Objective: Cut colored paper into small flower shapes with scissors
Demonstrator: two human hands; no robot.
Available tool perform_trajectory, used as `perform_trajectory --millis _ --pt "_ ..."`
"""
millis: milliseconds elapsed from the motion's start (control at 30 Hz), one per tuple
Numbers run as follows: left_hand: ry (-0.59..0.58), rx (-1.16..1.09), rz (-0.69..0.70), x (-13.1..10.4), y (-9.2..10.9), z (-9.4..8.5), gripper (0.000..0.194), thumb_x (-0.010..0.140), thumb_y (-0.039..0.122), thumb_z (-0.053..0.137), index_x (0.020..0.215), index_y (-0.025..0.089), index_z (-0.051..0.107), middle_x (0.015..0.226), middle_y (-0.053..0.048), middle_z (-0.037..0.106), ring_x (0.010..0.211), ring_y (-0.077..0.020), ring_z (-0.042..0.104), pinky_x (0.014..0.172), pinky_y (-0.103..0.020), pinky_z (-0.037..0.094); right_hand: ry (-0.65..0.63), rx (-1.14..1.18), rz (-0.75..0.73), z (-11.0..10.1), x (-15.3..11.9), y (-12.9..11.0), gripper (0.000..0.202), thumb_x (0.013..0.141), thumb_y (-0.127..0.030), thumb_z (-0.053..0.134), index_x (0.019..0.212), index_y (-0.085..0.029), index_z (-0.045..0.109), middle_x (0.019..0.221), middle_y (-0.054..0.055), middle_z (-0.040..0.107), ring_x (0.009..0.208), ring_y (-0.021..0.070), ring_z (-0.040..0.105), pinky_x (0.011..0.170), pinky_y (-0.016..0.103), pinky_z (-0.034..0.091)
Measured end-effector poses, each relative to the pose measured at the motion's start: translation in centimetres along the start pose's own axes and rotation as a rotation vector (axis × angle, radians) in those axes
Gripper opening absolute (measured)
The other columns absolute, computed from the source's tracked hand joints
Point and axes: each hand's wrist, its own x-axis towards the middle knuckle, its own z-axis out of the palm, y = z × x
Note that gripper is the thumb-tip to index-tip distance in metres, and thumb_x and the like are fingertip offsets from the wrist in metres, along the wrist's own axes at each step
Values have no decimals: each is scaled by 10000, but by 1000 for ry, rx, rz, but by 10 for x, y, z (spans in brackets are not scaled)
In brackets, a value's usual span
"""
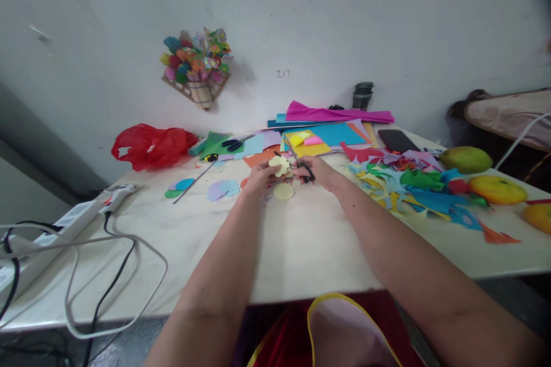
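Observation:
A pale yellow flower-shaped paper [279,166] is pinched in my left hand [260,176], above the middle of the table. My right hand [313,171] is closed around black-handled scissors [306,172], whose blades point up and left, close beside the flower's right side. A pale yellow paper circle [283,191] lies on the table just below the flower. Left of my left hand lie lilac and light blue paper pieces [222,189]. Orange paper [259,158] rests behind my hands, partly hidden by them.
Colored paper sheets [344,135] and a second pair of scissors [235,144] lie at the back. Paper scraps [430,189], a phone [396,140] and fruit [497,190] are at the right. A red bag [152,146], a power strip [71,223] and loose cables are at the left.

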Motion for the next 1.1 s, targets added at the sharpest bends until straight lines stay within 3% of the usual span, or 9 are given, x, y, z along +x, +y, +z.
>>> perform_trajectory --millis 200,433,800,1100 --pt "-16 34 -15 -1 2 0 349 592 254 836 816 134 597 778 -57 693 682 -185 695 667 -311 585 -172 -92 -3 -5 -7 -7 285 722 -371 725 720 -145 551 565 1 589 422 77 516 338 185 261" --pt "-16 21 -29 -3 4 -1 353 580 246 829 831 128 611 820 -75 711 697 -193 705 634 -266 574 -268 -169 -41 -10 -8 -8 349 797 -454 650 681 -144 538 590 23 606 431 78 525 349 188 298" --pt "7 -35 7 0 2 0 210 583 161 724 765 113 631 745 -84 711 734 -217 709 682 -294 567 -300 -183 1 -12 -6 -4 312 821 -424 640 706 -157 525 610 31 629 453 84 544 344 184 318" --pt "41 -58 0 3 0 -3 214 565 135 719 742 120 600 733 -59 689 717 -220 708 694 -317 567 -255 -249 39 -7 -11 -11 244 816 -322 631 686 -158 507 593 17 612 436 75 532 350 183 299"
